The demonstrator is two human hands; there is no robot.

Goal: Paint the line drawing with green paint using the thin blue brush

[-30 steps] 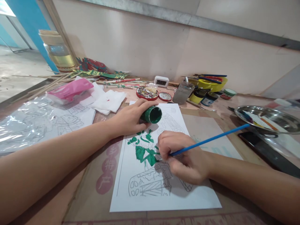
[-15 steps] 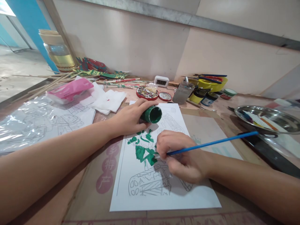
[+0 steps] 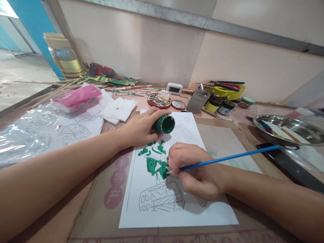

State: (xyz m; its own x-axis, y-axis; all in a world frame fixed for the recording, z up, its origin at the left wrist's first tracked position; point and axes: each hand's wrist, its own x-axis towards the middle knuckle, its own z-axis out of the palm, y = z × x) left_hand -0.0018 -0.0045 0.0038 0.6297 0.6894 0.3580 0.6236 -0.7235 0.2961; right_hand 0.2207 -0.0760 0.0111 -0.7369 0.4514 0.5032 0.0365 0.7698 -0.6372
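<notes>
A white sheet with a line drawing (image 3: pixel 141 217) lies on brown cardboard (image 3: pixel 96 216), part of it painted green. My left hand (image 3: pixel 144 126) is wrapped round a green paint jar (image 3: pixel 167 124), tilted so that its open mouth faces me, over the upper part of the sheet. In my right hand (image 3: pixel 194 170) a blue-handled paintbrush (image 3: pixel 233 157) is pinched, its handle pointing out to the right. The brush tip meets the right edge of the green patch (image 3: pixel 154 166); my fingers partly hide it.
Behind the sheet stand dishes of beads (image 3: pixel 159 100), a small digital clock (image 3: pixel 174 88), a container of cloudy liquid (image 3: pixel 198 99) and paint jars (image 3: pixel 226 107). At right is a metal bowl (image 3: pixel 311 135); at left, white tissues (image 3: pixel 118 109), a pink packet (image 3: pixel 77 96) and clear plastic (image 3: pixel 27 135).
The brush handle's far end has dipped slightly, and my right hand has shifted a little over the green patch. My left hand and the jar have stayed put.
</notes>
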